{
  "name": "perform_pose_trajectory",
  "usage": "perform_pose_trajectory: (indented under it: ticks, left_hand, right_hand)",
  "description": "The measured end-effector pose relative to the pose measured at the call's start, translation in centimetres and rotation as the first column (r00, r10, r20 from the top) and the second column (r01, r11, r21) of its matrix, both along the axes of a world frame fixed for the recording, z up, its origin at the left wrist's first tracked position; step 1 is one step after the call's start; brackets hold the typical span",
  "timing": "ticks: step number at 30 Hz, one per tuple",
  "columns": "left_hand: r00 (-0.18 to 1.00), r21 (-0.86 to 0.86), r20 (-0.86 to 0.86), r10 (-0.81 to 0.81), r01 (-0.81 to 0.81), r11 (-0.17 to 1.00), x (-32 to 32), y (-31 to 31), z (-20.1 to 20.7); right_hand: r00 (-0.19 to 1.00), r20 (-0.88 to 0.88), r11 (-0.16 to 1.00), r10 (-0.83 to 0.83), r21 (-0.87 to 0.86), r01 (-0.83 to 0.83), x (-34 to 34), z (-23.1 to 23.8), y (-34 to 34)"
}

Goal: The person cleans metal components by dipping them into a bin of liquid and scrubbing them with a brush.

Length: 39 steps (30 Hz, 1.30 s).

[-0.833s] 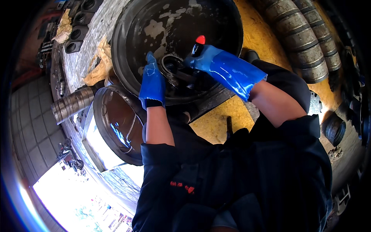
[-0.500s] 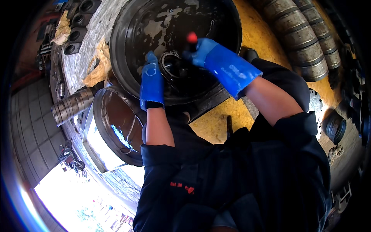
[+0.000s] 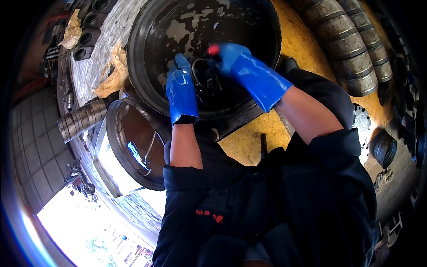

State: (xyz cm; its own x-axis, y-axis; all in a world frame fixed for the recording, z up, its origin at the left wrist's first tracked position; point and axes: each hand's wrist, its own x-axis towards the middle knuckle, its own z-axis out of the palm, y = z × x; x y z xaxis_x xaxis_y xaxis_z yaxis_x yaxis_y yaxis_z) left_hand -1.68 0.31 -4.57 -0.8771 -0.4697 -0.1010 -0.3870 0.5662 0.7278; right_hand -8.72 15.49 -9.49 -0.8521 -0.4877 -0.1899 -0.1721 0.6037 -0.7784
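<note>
My left hand (image 3: 180, 80), in a long blue rubber glove, grips the left side of a dark, wet ring-shaped metal part (image 3: 205, 74). The part is tilted inside a wide black tub (image 3: 143, 73) of dark liquid with patches of foam. My right hand (image 3: 232, 58), gloved the same way, is closed around a tool with a red end (image 3: 213, 49), over the right side of the ring. Motion blurs this hand, and the tool's working end is hidden, so its kind cannot be told.
Left of my legs stands a round metal container (image 3: 129, 147) holding brown liquid and a wire handle. A ribbed metal cylinder (image 3: 84, 119) lies beside it. Stacked metal rings (image 3: 342, 49) lie on the yellow floor at right. Brown paper (image 3: 113, 73) rests left of the tub.
The ring has shifted slightly right and turned more edge-on, with my left hand moving along with it. The tool's red end has moved down and left in my right hand.
</note>
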Motion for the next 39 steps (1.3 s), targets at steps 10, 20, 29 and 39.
perform_pose_trajectory:
  ticks: [10,20,29,39]
  left_hand:
    - [0.999,-0.044,0.039,-0.038,0.039,0.998,-1.1,2.5,0.6]
    - [0.96,-0.049,0.043,-0.278,0.28,0.959,-3.6,-0.8,-4.7]
    - [0.807,-0.185,-0.277,-0.522,0.488,0.853,-2.6,-0.5,-7.7]
    - [0.952,0.286,-0.298,-0.063,0.152,0.946,-1.9,0.7,-4.5]
  right_hand:
    - [0.976,0.179,0.986,0.123,0.091,-0.141,0.0,-0.2,0.4]
    - [0.948,0.297,0.993,-0.113,0.018,0.112,-1.2,-0.6,1.1]
    - [0.839,0.489,0.936,-0.24,-0.112,0.333,-1.5,-2.5,-0.2]
    - [0.952,0.235,0.98,-0.198,0.042,0.193,-2.4,1.1,1.8]
